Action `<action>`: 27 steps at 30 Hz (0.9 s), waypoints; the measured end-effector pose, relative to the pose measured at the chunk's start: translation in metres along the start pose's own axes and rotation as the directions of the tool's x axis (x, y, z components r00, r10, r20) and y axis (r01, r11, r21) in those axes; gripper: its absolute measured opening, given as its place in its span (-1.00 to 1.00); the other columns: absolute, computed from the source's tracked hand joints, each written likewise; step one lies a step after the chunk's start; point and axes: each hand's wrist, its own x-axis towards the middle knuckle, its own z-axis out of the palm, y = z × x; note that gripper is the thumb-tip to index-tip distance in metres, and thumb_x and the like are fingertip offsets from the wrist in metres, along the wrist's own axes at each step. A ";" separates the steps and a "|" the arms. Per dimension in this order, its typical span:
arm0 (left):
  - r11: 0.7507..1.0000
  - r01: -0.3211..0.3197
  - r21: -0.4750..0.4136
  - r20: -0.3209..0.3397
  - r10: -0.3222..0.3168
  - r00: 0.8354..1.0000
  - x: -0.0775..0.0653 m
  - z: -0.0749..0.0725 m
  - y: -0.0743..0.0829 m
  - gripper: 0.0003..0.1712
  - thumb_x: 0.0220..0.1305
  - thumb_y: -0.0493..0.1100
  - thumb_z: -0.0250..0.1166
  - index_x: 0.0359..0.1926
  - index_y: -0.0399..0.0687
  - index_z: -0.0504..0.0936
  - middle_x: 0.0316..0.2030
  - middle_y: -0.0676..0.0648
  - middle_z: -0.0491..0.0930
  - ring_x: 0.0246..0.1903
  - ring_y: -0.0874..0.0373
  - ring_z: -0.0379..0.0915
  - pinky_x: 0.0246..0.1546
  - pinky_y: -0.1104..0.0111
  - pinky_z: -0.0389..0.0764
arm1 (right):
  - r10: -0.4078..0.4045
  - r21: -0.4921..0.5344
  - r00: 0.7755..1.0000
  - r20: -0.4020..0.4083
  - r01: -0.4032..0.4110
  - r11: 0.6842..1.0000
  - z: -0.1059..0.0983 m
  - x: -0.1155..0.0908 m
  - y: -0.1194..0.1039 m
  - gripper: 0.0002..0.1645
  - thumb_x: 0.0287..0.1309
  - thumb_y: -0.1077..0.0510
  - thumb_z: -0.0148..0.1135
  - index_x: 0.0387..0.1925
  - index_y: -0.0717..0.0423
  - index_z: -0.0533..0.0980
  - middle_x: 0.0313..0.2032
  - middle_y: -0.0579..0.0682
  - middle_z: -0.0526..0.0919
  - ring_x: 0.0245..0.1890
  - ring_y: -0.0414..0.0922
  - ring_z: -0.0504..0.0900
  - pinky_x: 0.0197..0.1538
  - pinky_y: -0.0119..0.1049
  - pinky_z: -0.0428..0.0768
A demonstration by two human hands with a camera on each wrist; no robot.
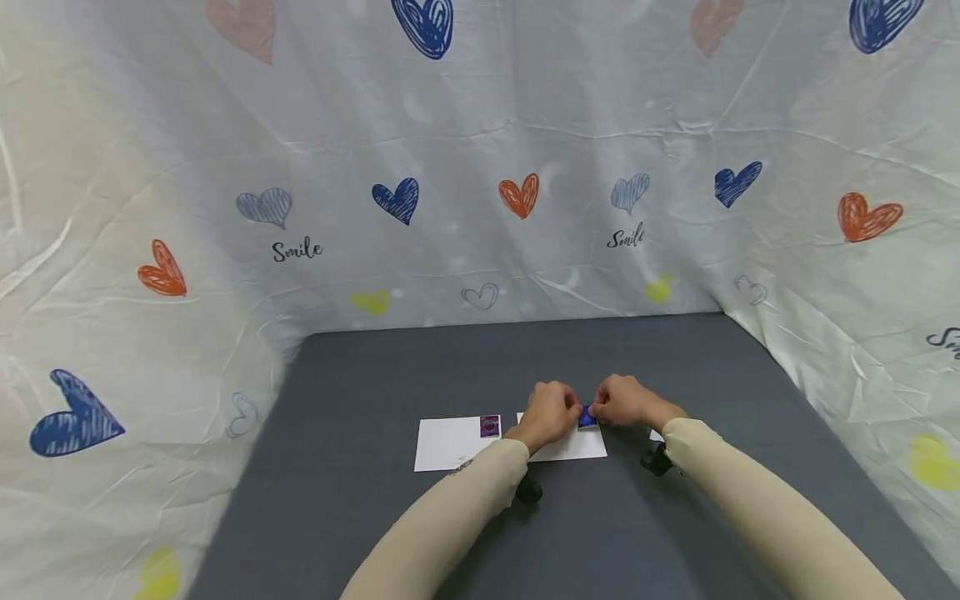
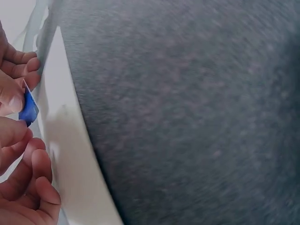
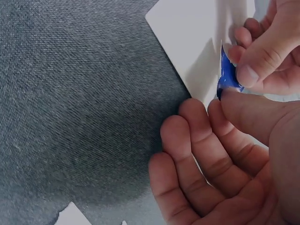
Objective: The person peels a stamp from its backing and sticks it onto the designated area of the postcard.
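Observation:
In the head view, a small blue stamp [image 1: 587, 419] stands over the right end of a white envelope [image 1: 573, 448]. My left hand [image 1: 551, 414] pinches the stamp from the left. From the other side my right hand [image 1: 628, 402] holds it between thumb and index finger, its other fingers loosely curled in the right wrist view. There the stamp [image 3: 228, 75] looks bent and tilted up, with a pale edge showing. The left wrist view also has the blue stamp [image 2: 29, 108] between both hands' fingertips, above the envelope [image 2: 70, 140].
To the left lies a second white envelope [image 1: 447, 444] with a purple stamp [image 1: 490, 426] at its upper right corner. A white scrap [image 3: 72, 215] lies on the dark grey tabletop [image 1: 375, 517], mostly behind my right wrist in the head view. A heart-printed curtain [image 1: 450, 250] surrounds the table.

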 end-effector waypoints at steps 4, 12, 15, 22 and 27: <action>0.999 0.018 0.029 -0.002 -0.018 1.000 -0.002 0.002 -0.001 -0.83 0.43 -0.04 0.44 -0.36 0.13 0.83 -0.46 0.22 0.67 -0.49 0.34 0.53 -0.43 0.42 0.55 | 0.015 -0.010 1.000 -0.004 -0.015 1.000 0.004 0.002 0.001 -0.69 0.48 0.14 0.37 -0.46 0.09 0.69 -0.53 -0.06 0.71 -0.55 -0.20 0.56 -0.39 -0.32 0.51; 0.999 0.039 0.017 -0.020 -0.038 0.999 -0.008 0.000 0.005 -0.86 0.41 -0.06 0.47 -0.32 0.07 0.86 -0.41 0.16 0.73 -0.47 0.32 0.54 -0.41 0.38 0.57 | -0.018 -0.015 1.000 -0.009 0.018 1.000 0.009 0.010 0.011 -0.67 0.46 0.15 0.33 -0.51 0.05 0.69 -0.57 -0.11 0.69 -0.56 -0.19 0.55 -0.41 -0.30 0.51; 0.999 0.034 0.036 -0.022 -0.033 0.999 -0.008 0.000 0.006 -0.86 0.40 -0.07 0.47 -0.33 0.09 0.86 -0.42 0.15 0.73 -0.47 0.33 0.54 -0.42 0.39 0.56 | -0.030 -0.006 1.000 -0.006 0.029 1.000 0.009 0.011 0.015 -0.67 0.43 0.17 0.33 -0.53 0.04 0.69 -0.57 -0.10 0.68 -0.56 -0.17 0.55 -0.42 -0.28 0.52; 0.998 0.025 0.062 -0.019 -0.024 1.000 -0.007 0.002 0.007 -0.85 0.41 -0.08 0.46 -0.35 0.12 0.86 -0.43 0.18 0.71 -0.48 0.33 0.53 -0.41 0.40 0.56 | -0.041 -0.045 0.999 -0.029 0.040 0.998 0.031 0.041 0.057 -0.68 0.38 0.09 0.38 -0.56 -0.06 0.68 -0.59 -0.14 0.67 -0.58 -0.17 0.56 -0.46 -0.26 0.51; 0.996 0.042 0.084 -0.006 -0.041 0.999 -0.008 0.003 0.009 -0.88 0.40 -0.06 0.47 -0.33 0.10 0.78 -0.38 0.09 0.72 -0.43 0.23 0.58 -0.38 0.30 0.59 | -0.041 -0.122 0.996 -0.078 0.031 0.992 0.050 0.065 0.087 -0.67 0.31 -0.01 0.43 -0.59 -0.14 0.64 -0.60 -0.19 0.62 -0.58 -0.19 0.55 -0.47 -0.28 0.49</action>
